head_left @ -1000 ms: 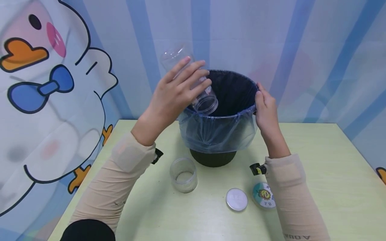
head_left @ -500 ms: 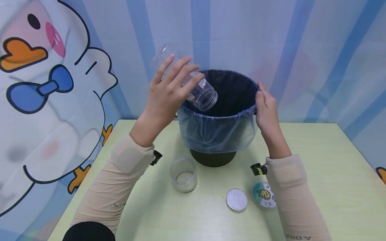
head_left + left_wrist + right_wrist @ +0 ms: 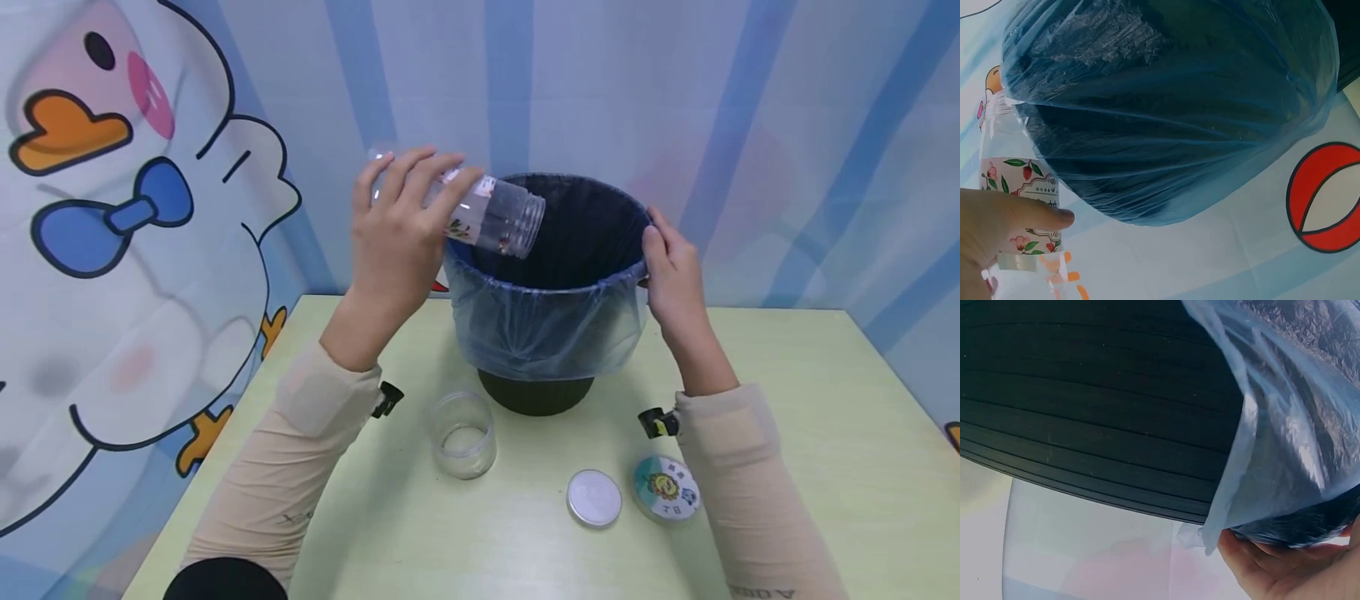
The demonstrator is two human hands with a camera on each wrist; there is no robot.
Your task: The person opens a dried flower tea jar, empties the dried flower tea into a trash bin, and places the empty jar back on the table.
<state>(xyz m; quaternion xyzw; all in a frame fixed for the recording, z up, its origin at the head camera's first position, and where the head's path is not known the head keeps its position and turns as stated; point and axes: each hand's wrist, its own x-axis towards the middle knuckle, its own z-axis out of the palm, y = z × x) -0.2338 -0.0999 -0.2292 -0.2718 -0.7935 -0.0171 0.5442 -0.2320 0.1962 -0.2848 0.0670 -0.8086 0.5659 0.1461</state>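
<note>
My left hand (image 3: 401, 237) grips a clear plastic jar (image 3: 513, 218) round its middle. The jar lies close to level, its uncovered mouth over the left side of the bin's opening. A floral label (image 3: 1022, 172) wraps the jar in the left wrist view, and the thumb presses on it. A black trash bin (image 3: 536, 393), lined with a blue plastic bag (image 3: 543, 333), stands tilted on the table. With my right hand (image 3: 675, 279) I hold its right rim; in the right wrist view the fingers (image 3: 1254, 562) lie under the bag's edge. The bin's bottom inside is hidden.
On the pale table (image 3: 787, 400) in front of the bin stand a clear open tub (image 3: 463, 437), a round whitish lid (image 3: 594, 498) and a round container with a teal-and-white printed top (image 3: 666, 487). A patterned curtain (image 3: 600, 92) hangs behind.
The jar has turned from a steep mouth-down tilt to almost level. My left hand has shifted left and slightly down with it. The right hand keeps its hold on the bin's rim.
</note>
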